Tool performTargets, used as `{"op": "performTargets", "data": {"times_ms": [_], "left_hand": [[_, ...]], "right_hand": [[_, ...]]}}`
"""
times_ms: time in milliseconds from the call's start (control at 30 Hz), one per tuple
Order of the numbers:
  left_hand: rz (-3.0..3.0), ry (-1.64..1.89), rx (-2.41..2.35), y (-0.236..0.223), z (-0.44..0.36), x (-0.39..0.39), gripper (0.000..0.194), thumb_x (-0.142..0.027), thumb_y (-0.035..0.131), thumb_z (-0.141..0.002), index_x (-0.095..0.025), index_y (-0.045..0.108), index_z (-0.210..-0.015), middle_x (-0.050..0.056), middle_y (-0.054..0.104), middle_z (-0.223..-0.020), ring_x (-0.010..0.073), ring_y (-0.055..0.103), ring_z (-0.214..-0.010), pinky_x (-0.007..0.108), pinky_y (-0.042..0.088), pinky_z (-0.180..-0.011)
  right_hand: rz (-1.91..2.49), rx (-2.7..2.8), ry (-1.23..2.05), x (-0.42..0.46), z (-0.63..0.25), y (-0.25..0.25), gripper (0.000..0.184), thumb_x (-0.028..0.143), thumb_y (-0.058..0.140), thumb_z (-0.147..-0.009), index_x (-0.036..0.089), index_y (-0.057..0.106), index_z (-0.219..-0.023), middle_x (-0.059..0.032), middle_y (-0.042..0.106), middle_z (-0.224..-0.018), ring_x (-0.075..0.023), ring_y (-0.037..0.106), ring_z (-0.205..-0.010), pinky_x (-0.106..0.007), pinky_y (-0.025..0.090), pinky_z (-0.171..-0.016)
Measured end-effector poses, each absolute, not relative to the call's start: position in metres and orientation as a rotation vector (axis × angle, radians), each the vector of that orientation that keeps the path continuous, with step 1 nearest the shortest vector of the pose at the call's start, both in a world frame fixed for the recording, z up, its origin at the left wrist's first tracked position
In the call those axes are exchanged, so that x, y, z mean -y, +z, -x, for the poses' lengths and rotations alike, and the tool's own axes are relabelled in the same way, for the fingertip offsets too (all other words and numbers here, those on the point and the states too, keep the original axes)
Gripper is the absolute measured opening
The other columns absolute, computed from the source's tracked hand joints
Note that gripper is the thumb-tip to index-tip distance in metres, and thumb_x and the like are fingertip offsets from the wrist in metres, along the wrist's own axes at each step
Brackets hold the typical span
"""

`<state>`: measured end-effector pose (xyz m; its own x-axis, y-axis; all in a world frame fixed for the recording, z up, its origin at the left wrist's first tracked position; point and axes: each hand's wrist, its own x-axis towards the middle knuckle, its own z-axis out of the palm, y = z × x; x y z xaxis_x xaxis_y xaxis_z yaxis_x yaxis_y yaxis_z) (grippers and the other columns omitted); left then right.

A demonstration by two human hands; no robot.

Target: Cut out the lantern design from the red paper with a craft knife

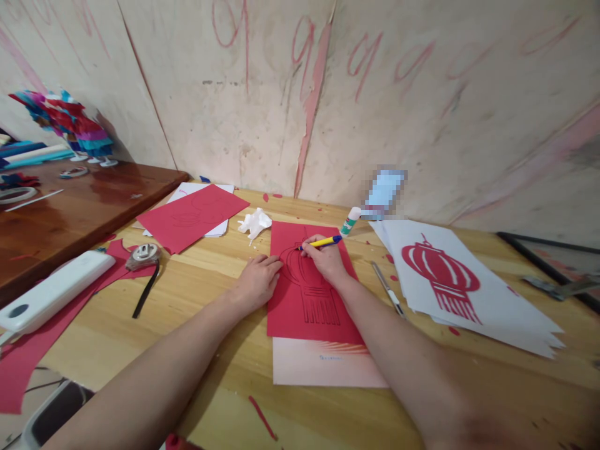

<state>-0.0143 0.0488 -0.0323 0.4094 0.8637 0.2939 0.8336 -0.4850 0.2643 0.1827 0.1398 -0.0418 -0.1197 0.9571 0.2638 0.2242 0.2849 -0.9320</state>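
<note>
Directly under the right hand (327, 258), red sheet (300, 301); left hand (257, 280) at its edge.

Tape measure (144, 255) well left of grip, crumpled tissue (255, 222) nearer left, glue stick (350, 222) right and slightly beyond

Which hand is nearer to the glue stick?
Right: the right hand is close, front-left of the glue stick; the left hand is farther left, touching the central red sheet.

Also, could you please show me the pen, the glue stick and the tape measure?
Pen (325, 242), head view: yellow barrel.
Glue stick (350, 222), head view: labelled body.
Tape measure (143, 253), head view: its case.
</note>
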Motion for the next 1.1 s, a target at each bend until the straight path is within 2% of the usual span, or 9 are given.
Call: {"op": "performTargets", "data": {"times_ms": [500,1100], "left_hand": [[-2.571,0.632,-1.546,-0.033,0.014,-0.0491,0.028,-0.013,0.045,-0.093,-0.019,0.066,-0.11,0.01,0.069,-0.118,0.0246,0.062,-0.11,0.043,0.049,-0.103],[-2.585,0.623,-1.555,-0.0327,0.0142,-0.0488,0.028,-0.014,0.045,-0.094,-0.018,0.066,-0.111,0.011,0.068,-0.122,0.0262,0.062,-0.11,0.044,0.05,-0.102]], "right_hand": [[1.116,1.56,0.952,-0.1401,-0.1825,-0.0428,0.017,0.039,0.062,-0.072,0.023,0.058,-0.07,-0.0004,0.066,-0.06,-0.0181,0.061,-0.06,-0.033,0.051,-0.07],[1.109,1.561,0.963,-0.1391,-0.1826,-0.0431,0.016,0.04,0.062,-0.072,0.024,0.057,-0.071,0.0002,0.065,-0.059,-0.018,0.061,-0.06,-0.033,0.05,-0.069]]}}
